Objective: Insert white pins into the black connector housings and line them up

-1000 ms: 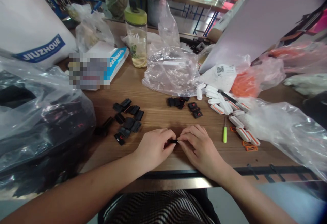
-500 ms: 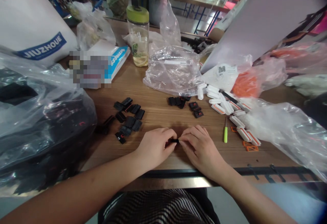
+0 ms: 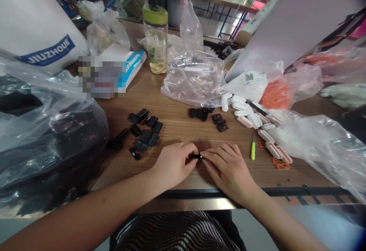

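Observation:
A small black plastic connector (image 3: 195, 156) is pinched between the thumb and fingers of my left hand (image 3: 175, 165), just above the wooden table near its front edge. My right hand (image 3: 225, 165) has its fingertips closed together at the connector's right end. Much of the part is hidden by the fingers, and a small pale spot shows at its right end. Left of my left hand lies a loose group of black connectors (image 3: 146, 135), some with orange edges. Ahead of my hands are more black connectors (image 3: 219, 122), a few showing orange marks.
Right of my right hand lies a screwdriver (image 3: 253, 150) with a yellow-green handle, near white connectors (image 3: 273, 150) and orange frames (image 3: 282, 166). A large plastic bag of black parts (image 3: 57, 148) fills the left side. A bottle (image 3: 155, 39) and clear bag (image 3: 194, 79) stand behind.
My right fingers have shifted slightly rightward on the connector, and more of its right end now shows. My left hand keeps its grip almost unmoved.

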### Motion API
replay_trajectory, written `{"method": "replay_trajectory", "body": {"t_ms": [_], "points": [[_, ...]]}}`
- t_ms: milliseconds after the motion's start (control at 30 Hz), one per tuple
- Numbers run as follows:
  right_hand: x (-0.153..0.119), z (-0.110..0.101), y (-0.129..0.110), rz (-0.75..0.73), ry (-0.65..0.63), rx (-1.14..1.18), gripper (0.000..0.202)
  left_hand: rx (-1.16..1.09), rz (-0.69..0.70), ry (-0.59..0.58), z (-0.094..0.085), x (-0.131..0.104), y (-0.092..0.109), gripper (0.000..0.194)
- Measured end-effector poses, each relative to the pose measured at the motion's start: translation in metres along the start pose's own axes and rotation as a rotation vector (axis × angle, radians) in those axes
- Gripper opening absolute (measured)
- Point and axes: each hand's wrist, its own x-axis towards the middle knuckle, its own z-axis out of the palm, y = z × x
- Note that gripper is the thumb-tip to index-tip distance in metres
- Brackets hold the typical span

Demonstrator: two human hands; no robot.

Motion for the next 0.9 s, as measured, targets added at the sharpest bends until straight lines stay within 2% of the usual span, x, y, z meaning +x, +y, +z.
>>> {"method": "replay_trajectory", "body": {"t_ms": [200,267,367,433,533,700,900], "points": [[0.001,0.000,0.001,-0.028,-0.031,-0.011,0.018,0.015,-0.007,-0.010,0.000,0.000,0.001,0.010],[-0.003,-0.005,0.013,0.043,-0.007,0.067,0.017,0.021,-0.010,-0.010,-0.001,-0.001,0.000,0.009],[-0.016,-0.016,0.043,0.249,0.089,0.109,0.012,0.025,-0.006,-0.011,-0.001,-0.001,0.000,0.008],[-0.027,-0.023,0.063,0.364,0.025,0.061,0.012,0.026,-0.005,-0.016,-0.002,-0.001,0.000,0.008],[-0.041,-0.027,0.080,0.429,-0.092,0.081,0.015,0.023,-0.006,-0.020,-0.002,-0.001,0.000,0.008],[-0.040,-0.025,0.078,0.437,-0.163,0.040,0.016,0.026,0.001,-0.014,-0.001,-0.001,-0.001,0.007],[-0.033,-0.032,0.078,0.665,-0.250,-0.001,0.019,0.026,-0.001,-0.009,-0.001,-0.001,-0.001,0.008]]}}
